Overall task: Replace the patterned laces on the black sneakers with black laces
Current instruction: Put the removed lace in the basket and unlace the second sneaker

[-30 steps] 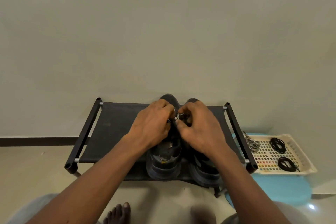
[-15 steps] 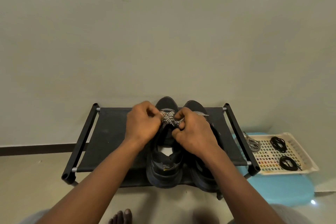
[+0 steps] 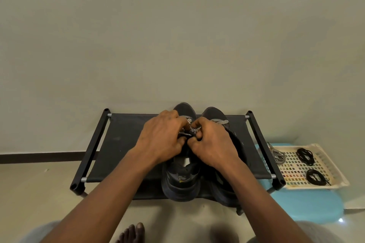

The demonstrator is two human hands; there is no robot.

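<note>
A person is wearing pale grey clothing on the legs, with the arms uncovered.
Both forearms (image 3: 110, 189) are showing bare skin all the way from the bottom of the frame up to the left hand (image 3: 164, 136) and the right hand (image 3: 213, 142), with knuckles and tendons standing out on the backs. Soft, blurred grey fabric (image 3: 42, 233) is covering the legs at the bottom left and bottom right corners. Between them the toes of a bare foot (image 3: 132, 233) are peeking in.
</note>
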